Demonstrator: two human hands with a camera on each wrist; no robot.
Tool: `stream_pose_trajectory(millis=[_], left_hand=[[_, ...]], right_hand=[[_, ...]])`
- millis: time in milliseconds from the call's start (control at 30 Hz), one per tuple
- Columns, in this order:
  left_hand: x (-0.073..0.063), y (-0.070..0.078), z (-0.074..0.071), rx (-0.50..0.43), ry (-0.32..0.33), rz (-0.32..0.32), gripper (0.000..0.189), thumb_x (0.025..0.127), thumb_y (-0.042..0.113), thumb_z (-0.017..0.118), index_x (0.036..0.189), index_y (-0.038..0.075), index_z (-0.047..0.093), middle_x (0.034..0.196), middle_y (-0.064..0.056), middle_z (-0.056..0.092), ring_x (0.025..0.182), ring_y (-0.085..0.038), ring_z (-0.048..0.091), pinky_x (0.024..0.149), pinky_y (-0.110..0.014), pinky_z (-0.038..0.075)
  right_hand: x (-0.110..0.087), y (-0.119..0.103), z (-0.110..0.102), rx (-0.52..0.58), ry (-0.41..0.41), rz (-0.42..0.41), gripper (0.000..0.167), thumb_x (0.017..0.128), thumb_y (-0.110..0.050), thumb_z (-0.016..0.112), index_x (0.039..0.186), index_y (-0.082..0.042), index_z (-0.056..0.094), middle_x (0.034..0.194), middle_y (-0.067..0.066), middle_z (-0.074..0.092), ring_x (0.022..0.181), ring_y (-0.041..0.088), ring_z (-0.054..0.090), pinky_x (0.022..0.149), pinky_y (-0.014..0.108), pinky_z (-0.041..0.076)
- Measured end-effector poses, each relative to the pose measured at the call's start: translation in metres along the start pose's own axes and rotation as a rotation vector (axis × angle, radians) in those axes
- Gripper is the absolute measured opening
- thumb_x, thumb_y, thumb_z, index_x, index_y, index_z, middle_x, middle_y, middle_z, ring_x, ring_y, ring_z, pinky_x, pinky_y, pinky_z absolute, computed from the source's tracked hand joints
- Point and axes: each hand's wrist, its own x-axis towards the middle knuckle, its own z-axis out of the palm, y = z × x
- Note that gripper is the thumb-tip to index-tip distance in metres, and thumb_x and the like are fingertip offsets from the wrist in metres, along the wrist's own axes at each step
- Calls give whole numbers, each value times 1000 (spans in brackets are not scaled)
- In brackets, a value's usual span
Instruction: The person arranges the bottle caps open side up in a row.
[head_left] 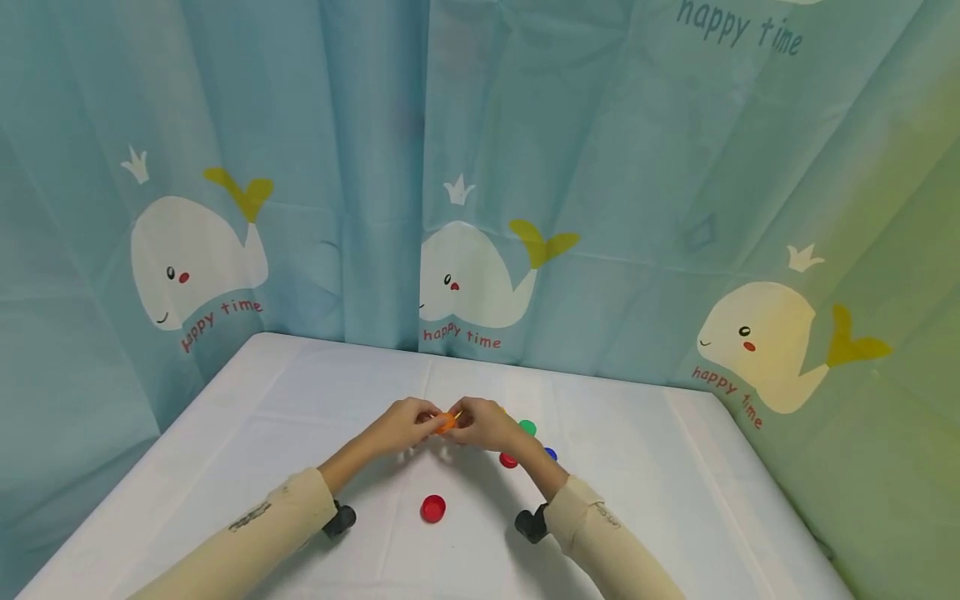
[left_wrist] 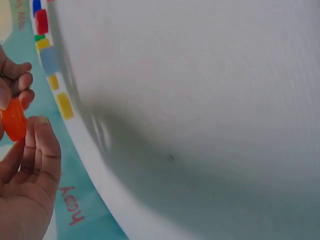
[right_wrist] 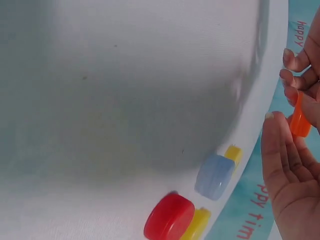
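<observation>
Both hands meet over the middle of the white table, at an orange plastic cap (head_left: 447,423). My left hand (head_left: 405,425) pinches its left side between thumb and fingers. From the other side my right hand (head_left: 486,423) holds it, fingertips at the rim. In the left wrist view the orange cap (left_wrist: 13,120) shows side-on between the two hands; the right wrist view has it (right_wrist: 300,121) under the left thumb. Nearer the body, a hollow round red cap (head_left: 432,508) lies alone on the table.
Beside the right forearm lie a green cap (head_left: 527,428), another red cap (head_left: 508,460) and a partly hidden blue cap (head_left: 551,453). The right wrist view shows a light blue cap (right_wrist: 215,176) and yellow pieces (right_wrist: 197,225). Whale-print curtains (head_left: 375,250) hang behind the table (head_left: 300,400).
</observation>
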Motion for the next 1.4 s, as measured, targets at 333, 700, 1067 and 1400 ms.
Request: stream_pose_trajectory(millis=[333, 700, 1067, 1400], left_hand=[[-5, 16, 11, -47, 5, -22, 35, 92, 22, 61, 112, -8, 61, 72, -10, 62, 53, -15, 54, 49, -26, 44], [-8, 34, 18, -65, -6, -43, 32, 91, 16, 62, 113, -7, 62, 80, -11, 65, 55, -12, 52, 51, -24, 46], [-18, 48, 24, -67, -3, 64, 20, 91, 19, 63, 102, 2, 61, 81, 0, 60, 69, -18, 58, 57, -24, 48], [-20, 57, 25, -123, -22, 63, 16, 96, 21, 56, 100, 6, 60, 85, -9, 66, 70, -30, 62, 53, -26, 48]], right_hand=[[-22, 7, -11, 285, -103, 34, 26, 90, -15, 64, 109, 2, 59, 81, 6, 67, 72, 19, 65, 72, 30, 53], [-42, 14, -20, 531, -148, 87, 25, 92, -15, 62, 106, 6, 63, 94, 12, 63, 87, 30, 65, 80, 38, 52], [-61, 7, -28, 630, -190, 119, 23, 92, -8, 58, 110, 7, 56, 94, 26, 65, 77, 26, 66, 77, 39, 53], [-69, 9, -31, 448, -98, 12, 17, 88, -10, 66, 101, 0, 61, 89, 13, 68, 78, 23, 66, 73, 38, 53]])
